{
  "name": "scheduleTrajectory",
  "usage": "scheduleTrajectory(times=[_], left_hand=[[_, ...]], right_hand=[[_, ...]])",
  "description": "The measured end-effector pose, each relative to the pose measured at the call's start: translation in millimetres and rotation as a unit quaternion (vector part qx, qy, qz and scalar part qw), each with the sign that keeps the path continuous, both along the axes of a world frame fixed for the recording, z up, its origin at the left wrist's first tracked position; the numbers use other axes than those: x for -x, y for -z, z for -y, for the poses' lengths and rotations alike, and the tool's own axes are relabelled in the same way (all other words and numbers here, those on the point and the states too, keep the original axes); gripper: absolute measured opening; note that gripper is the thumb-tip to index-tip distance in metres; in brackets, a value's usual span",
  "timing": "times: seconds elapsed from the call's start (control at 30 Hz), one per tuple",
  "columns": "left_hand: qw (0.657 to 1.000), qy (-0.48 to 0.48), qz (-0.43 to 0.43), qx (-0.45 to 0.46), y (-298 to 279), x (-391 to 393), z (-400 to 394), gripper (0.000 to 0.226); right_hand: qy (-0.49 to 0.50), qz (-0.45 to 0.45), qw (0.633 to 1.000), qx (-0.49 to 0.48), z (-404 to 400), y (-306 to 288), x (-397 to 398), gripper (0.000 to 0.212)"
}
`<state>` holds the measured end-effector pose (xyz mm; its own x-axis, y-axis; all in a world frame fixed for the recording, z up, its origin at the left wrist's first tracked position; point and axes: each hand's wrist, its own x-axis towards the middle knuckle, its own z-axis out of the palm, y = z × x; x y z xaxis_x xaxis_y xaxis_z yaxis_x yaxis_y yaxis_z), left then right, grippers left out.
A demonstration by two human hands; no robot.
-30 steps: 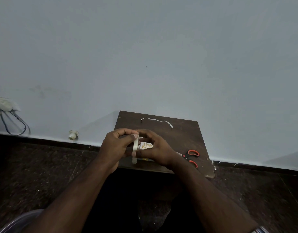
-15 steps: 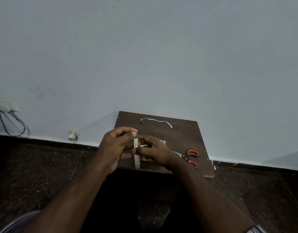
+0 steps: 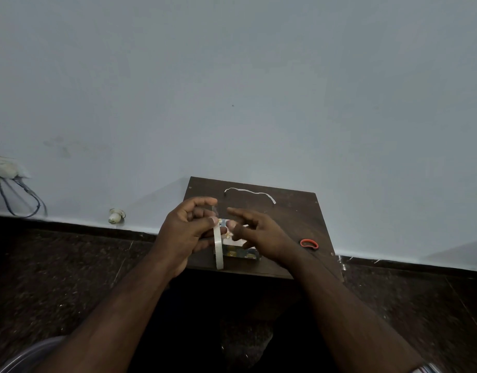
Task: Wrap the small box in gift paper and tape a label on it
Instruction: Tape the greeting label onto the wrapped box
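Head view, left to right: a wall socket [image 3: 3,168] with hanging wires sits at nine o'clock, and a small white fitting [image 3: 116,215] lies by the skirting. The left hand [image 3: 186,232] grips a roll of tape [image 3: 218,246] held on edge, its fingers curled round the roll, thumb on the rim. Just right of the roll, the wrapped box [image 3: 241,253] rests on the dark worktop [image 3: 294,211], at its six o'clock edge. The right hand [image 3: 259,232] hovers over the box, fingers loosely spread, forefinger pointing toward the left hand. A white paper strip [image 3: 248,192] lies at twelve o'clock; red scissors handle [image 3: 309,243] at three o'clock.
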<state>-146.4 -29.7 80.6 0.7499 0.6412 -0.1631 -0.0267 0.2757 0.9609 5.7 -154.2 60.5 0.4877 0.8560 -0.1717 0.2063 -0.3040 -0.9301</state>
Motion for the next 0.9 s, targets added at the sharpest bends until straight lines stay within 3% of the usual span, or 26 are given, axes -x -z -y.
scheduleTrajectory(times=[0.1, 0.2, 0.33, 0.5, 0.9], left_hand=[[1.0, -0.001, -0.01, -0.005, 2, -1, -1, 0.032], [1.0, 0.0, -0.016, -0.009, 3, -3, 0, 0.032], [1.0, -0.002, -0.019, -0.018, 6, -4, 1, 0.031], [1.0, -0.004, -0.021, -0.015, 8, -5, 1, 0.032], [0.999, 0.001, -0.033, -0.012, 8, -5, 1, 0.033]], right_hand=[[0.081, 0.092, 0.992, 0.028, 22, 10, -32, 0.031], [0.136, 0.228, 0.955, 0.135, 51, 22, -64, 0.02], [0.102, 0.321, 0.891, 0.305, 80, 35, -89, 0.012], [0.029, 0.328, 0.87, 0.368, 90, 45, -96, 0.025], [0.038, 0.363, 0.858, 0.363, 102, 55, -99, 0.035]])
